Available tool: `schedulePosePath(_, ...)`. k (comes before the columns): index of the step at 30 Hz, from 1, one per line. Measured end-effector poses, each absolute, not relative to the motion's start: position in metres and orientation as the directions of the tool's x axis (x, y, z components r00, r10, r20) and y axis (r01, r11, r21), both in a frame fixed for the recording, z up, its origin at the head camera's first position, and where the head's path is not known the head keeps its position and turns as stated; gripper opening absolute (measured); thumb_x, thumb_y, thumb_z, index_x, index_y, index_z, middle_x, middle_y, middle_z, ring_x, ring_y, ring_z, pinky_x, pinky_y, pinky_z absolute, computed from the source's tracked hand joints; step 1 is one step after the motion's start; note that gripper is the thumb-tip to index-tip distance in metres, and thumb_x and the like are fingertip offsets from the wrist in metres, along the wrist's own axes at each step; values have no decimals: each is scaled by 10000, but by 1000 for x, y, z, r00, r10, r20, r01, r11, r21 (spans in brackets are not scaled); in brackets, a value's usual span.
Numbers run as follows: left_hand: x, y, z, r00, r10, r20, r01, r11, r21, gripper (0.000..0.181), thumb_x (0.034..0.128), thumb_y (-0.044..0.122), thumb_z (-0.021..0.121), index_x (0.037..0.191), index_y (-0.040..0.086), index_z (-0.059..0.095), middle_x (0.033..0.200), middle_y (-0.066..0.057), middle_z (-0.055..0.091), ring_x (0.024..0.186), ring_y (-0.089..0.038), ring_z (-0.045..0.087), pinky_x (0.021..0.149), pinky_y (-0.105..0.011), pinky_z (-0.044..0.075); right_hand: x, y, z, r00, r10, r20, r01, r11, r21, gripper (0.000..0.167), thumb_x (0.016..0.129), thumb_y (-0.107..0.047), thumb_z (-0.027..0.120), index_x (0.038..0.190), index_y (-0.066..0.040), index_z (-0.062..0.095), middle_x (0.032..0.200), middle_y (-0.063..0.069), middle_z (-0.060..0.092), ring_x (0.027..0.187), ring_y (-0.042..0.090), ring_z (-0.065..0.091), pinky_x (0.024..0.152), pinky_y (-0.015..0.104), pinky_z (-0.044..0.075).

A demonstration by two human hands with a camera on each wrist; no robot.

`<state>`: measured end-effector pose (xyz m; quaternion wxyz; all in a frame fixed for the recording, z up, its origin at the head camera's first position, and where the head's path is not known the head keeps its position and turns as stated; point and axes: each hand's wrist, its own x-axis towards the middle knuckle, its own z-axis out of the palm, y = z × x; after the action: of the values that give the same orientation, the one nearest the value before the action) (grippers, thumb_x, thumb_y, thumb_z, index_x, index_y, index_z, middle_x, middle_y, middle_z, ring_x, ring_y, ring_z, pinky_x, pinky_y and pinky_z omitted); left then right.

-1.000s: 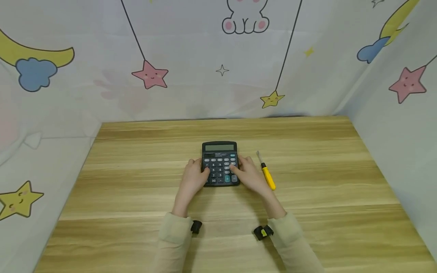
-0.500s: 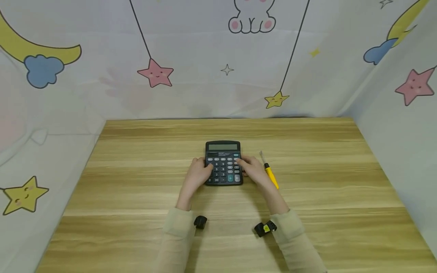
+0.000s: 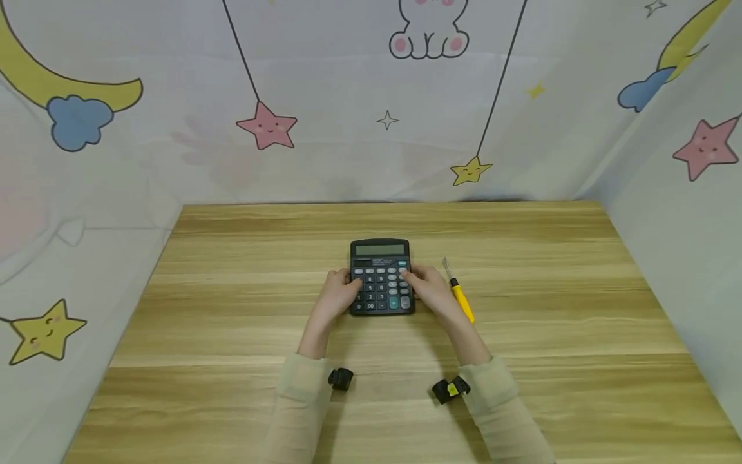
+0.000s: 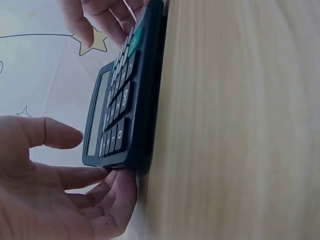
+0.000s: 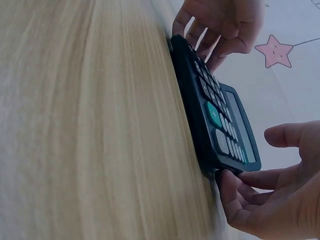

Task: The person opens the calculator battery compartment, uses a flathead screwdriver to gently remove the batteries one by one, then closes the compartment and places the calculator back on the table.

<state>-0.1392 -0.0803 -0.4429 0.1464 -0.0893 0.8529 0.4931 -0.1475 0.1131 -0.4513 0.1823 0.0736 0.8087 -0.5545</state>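
Observation:
A black calculator point(image 3: 375, 263) lies on the wooden table, its display toward the far side. At its left edge the left hand point(image 3: 334, 298) grips it, fingers bent against the side. The right hand point(image 3: 433, 292) holds the opposite edge in the same way. In the left wrist view, the left hand point(image 4: 60, 195) has its fingertips at the calculator's side point(image 4: 145, 107) and its thumb raised over the face. The right wrist view shows the right hand point(image 5: 285, 192) with its fingers at the calculator's edge point(image 5: 192, 115), thumb held off the keys.
Just right of the right hand lies a screwdriver point(image 3: 461, 301) with a yellow handle, its metal tip pointing away. Patterned white cloth point(image 3: 342, 161) stands behind the wooden table point(image 3: 232, 258) and along its sides. Black wrist devices point(image 3: 341, 379) are at both cuffs.
The right thumb has shifted from the lower right keys up toward the upper right ones. The whole head view has slid slightly, so the calculator and table appear a little further right.

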Motion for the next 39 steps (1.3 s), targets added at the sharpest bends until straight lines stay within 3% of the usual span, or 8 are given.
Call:
schedulePosePath(9,-136,-79,-436,-944,-38,-328,-310,450,837,567,899,131,497,1423,-63,402,1093,-149,449,950,-229,443,752,-268,415,-144,114,-443,-939,-115,-323,268,343,-900,527,981,-251,506,1425,21,423,1278,220,588,1126,285,600,925,390,531)
schedulePosePath(21,-130,-75,-421,-961,-60,-270,-270,414,869,594,886,96,492,1453,-29,369,1179,-186,466,1109,-306,548,886,-373,501,-138,120,-426,-950,-92,-298,237,410,-881,547,995,-242,466,1462,20,355,1379,233,464,1249,352,490,1049,472,431)
schedulePosePath(28,-126,-72,-420,-966,-82,-243,-256,362,896,596,870,83,494,1454,15,395,1249,-189,494,1166,-322,539,981,-432,466,-134,126,-417,-954,-102,-280,211,432,-877,543,999,-279,468,1471,-31,364,1381,213,495,1269,354,493,1046,493,426)
schedulePosePath(39,-120,-71,-418,-966,-85,-243,-257,297,920,582,883,83,518,1453,48,409,1313,-158,503,1226,-310,517,1001,-448,459,-129,130,-413,-957,-103,-271,208,411,-888,555,996,-306,483,1473,-46,364,1419,215,476,1316,371,471,1082,519,397)
